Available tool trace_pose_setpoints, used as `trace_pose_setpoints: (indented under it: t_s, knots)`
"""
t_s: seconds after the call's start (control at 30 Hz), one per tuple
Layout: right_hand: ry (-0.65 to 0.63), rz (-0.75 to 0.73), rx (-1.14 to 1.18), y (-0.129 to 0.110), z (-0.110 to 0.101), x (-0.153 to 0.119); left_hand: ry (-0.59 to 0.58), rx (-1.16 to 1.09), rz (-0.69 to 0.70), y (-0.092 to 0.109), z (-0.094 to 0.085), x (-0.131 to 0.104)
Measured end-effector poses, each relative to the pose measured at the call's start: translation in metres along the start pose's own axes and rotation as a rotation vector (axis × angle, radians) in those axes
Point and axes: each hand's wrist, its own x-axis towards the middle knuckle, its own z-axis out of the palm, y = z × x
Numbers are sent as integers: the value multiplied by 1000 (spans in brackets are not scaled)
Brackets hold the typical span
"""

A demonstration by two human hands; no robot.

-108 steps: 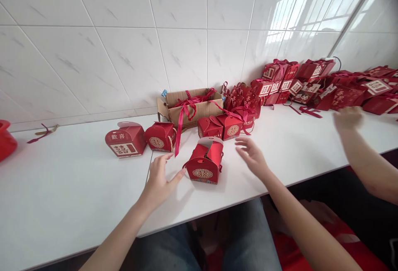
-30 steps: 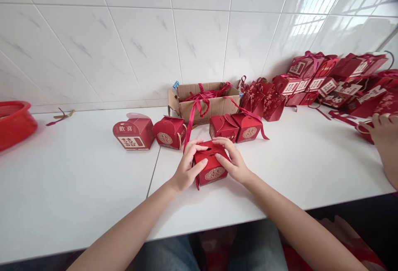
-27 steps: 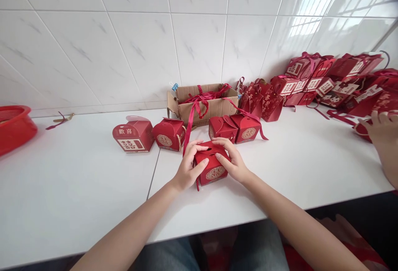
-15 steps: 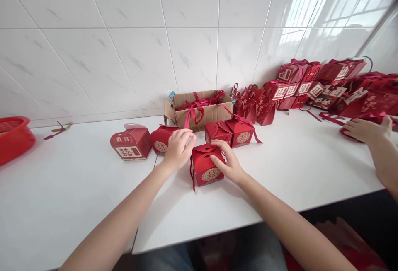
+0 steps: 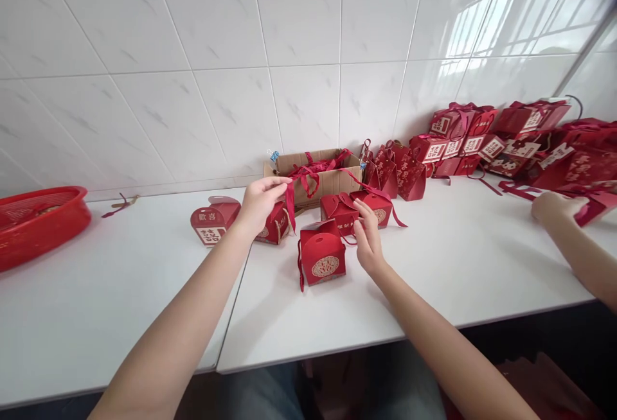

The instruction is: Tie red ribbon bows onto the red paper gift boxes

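Note:
My left hand (image 5: 263, 205) pinches a red ribbon (image 5: 290, 205) in front of the cardboard box (image 5: 311, 196), which holds more ribbons. A red box with a round gold emblem (image 5: 322, 254) stands on the table, its top flap partly raised and a cord hanging at its left side. Just right of it, my right hand (image 5: 369, 235) hovers with fingers apart, holding nothing. Behind are two red boxes (image 5: 337, 211), partly covered by that hand. Another red box (image 5: 274, 226) sits beside my left hand, near a box with white characters (image 5: 212, 221).
At the left edge lies a red plastic basket (image 5: 45, 230), near a small tied ribbon (image 5: 118, 207). Stacked red gift boxes (image 5: 453, 144) line the wall at the right. Another person's hand (image 5: 556, 209) touches a box at the far right.
My left hand has moved left and up and taken hold of a ribbon. My right hand has let go of the front box and moved right; the box's flap has risen.

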Motion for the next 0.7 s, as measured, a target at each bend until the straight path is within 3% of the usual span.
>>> trace_pose_setpoints:
  t_s: [0.1, 0.17, 0.27, 0.33, 0.43, 0.53, 0.7]
  knots:
    - [58, -109, -13, -12, -7, 3, -35, -400, -108, 34, -14, -30]
    - [76, -218, -47, -30, -9, -1, -40, -393, -105, 53, -16, -56]
    - [111, -426, -120, -67, -7, -19, -144, -297, -67, 69, -10, -95]
    - [136, -575, -173, -89, -5, -35, -195, -219, 13, 71, -2, -118]
    - [157, -709, -183, -109, -9, -56, -175, -98, 160, 62, 6, -145]
    - [39, -682, -85, -110, -20, -70, -156, -8, 242, 52, 9, -165]
    - [-84, -560, -82, -96, -26, -89, -181, 39, 202, 50, 3, -190]
